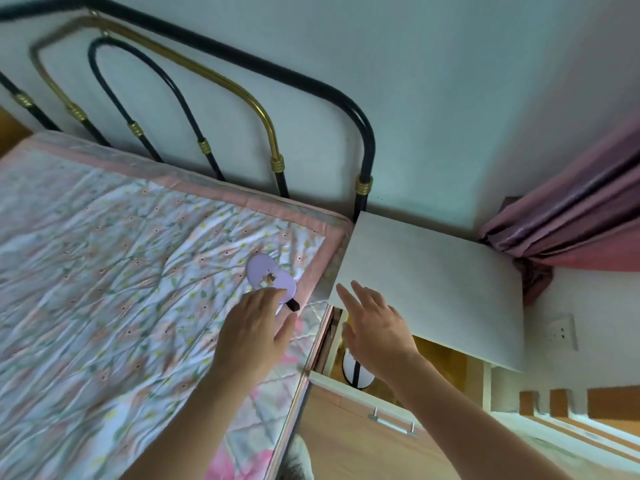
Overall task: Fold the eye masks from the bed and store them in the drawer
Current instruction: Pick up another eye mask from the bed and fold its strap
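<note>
While both my hands hang in the air near the head-end corner of the bed, the bed itself takes up most of the left side, covered by a floral quilt with a pink border and backed by a black and brass metal headboard against the pale wall. Just beside the bed's right edge stands the white-topped nightstand, its top bare, and a pink curtain hangs bunched at its far right. The drawer below the nightstand top is pulled out, wood-coloured front with a metal bar handle, and my right forearm crosses over its opening. My left hand hovers over the quilt close to the bed's right edge, fingers straight and loosely spread, holding nothing; its fingertips reach the near end of the purple eye mask, though I cannot tell whether they touch it. My right hand is over the gap between bed edge and nightstand, above the drawer's back end, fingers extended and apart, palm down, also holding nothing. The purple eye mask lies flat and unfolded on the quilt near the bed's head-end right corner, a small pale mark on its face and its black strap trailing from the near end toward the bed edge. A white eye mask with a black strap lies inside the drawer near its front, partly hidden by my right wrist.
</note>
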